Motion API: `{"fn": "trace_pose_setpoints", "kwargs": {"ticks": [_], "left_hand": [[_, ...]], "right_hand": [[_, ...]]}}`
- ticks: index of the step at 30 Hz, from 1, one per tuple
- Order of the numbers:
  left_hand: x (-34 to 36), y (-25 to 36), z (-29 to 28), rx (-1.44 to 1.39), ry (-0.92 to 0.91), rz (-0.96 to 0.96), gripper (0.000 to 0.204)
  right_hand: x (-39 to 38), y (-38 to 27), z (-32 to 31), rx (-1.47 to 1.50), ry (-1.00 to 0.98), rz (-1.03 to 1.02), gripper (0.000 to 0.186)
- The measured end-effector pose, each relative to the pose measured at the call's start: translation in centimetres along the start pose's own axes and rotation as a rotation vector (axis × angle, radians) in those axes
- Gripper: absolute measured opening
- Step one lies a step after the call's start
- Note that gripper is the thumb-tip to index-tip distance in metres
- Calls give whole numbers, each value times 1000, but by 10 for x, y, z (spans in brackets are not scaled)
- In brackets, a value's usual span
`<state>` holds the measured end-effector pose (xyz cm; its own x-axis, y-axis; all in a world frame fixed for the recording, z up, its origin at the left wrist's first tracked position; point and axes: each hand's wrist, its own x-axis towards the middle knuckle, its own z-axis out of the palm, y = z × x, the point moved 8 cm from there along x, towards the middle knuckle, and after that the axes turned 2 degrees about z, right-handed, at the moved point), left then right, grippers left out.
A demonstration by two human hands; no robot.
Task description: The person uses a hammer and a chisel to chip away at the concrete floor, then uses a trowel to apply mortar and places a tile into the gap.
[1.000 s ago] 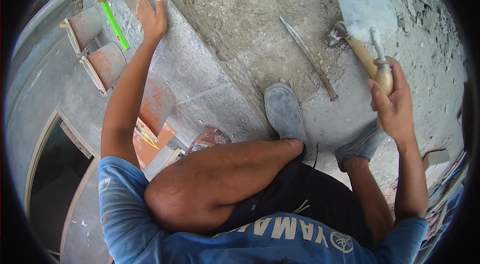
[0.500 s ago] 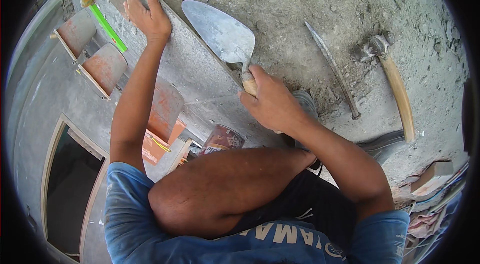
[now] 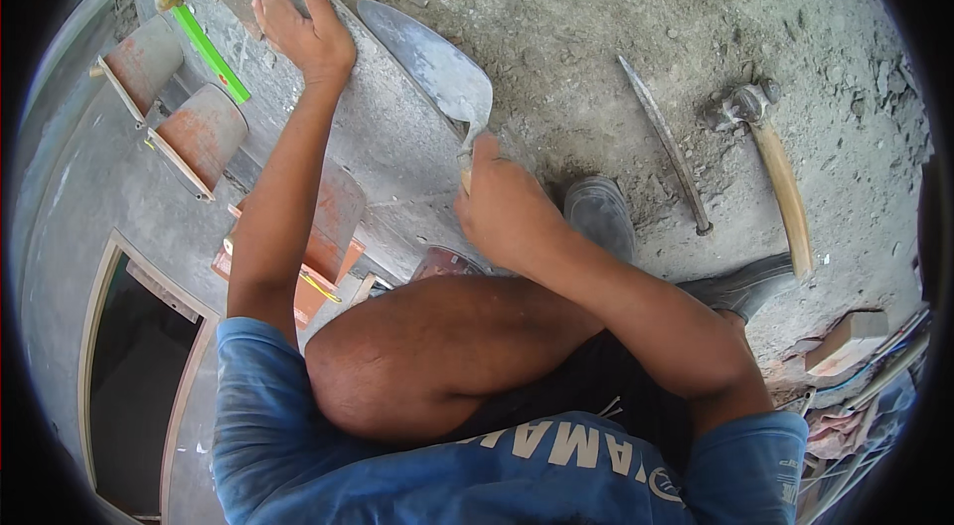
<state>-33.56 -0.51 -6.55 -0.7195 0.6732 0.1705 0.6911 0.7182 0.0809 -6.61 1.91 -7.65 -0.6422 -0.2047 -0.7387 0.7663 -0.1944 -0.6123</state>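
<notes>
Right hand (image 3: 507, 209) grasping a grey, leaf-shaped metal trowel (image 3: 429, 58), blade toward eleven o'clock along the edge of a grey concrete ledge (image 3: 393, 133); left hand (image 3: 313, 40), unclenched, over the ledge at ten o'clock.

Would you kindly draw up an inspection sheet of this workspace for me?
Surface: rough, dusty ground beside a grey slab.
Job's things: trowel, blade along the slab's edge; contact unclear.
Clutter: pointed metal bar and hammer lying on the ground.
Hands: left hand spread on the slab; right hand closed around the trowel's handle.
Cables: thin blue strand at lower right; cannot tell whether it is a cable.
Surroundings: stained buckets at left, block at right.
</notes>
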Motion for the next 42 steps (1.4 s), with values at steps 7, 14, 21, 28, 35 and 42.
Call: {"fn": "trace_pose_setpoints", "kwargs": {"ticks": [7, 14, 21, 28, 35, 42], "left_hand": [[3, -16, 3, 8, -14, -20, 60], [2, -13, 1, 4, -52, -1, 61], [0, -14, 1, -4, -66, -9, 60], [0, -15, 0, -6, -62, -12, 60], [-1, -13, -1, 53, -44, 5, 56], [2, -4, -2, 31, -29, 15, 56]], "right_hand": [[18, 3, -74, -171, 122, -46, 24], [-22, 57, -73, 193, 120, -293, 43], [-23, 82, -86, -364, 171, -132, 38], [-11, 49, -104, -654, 116, -228, 34], [-16, 31, -118, -914, 214, -391, 26], [-22, 19, -107, -1054, 74, -276, 26]]}}
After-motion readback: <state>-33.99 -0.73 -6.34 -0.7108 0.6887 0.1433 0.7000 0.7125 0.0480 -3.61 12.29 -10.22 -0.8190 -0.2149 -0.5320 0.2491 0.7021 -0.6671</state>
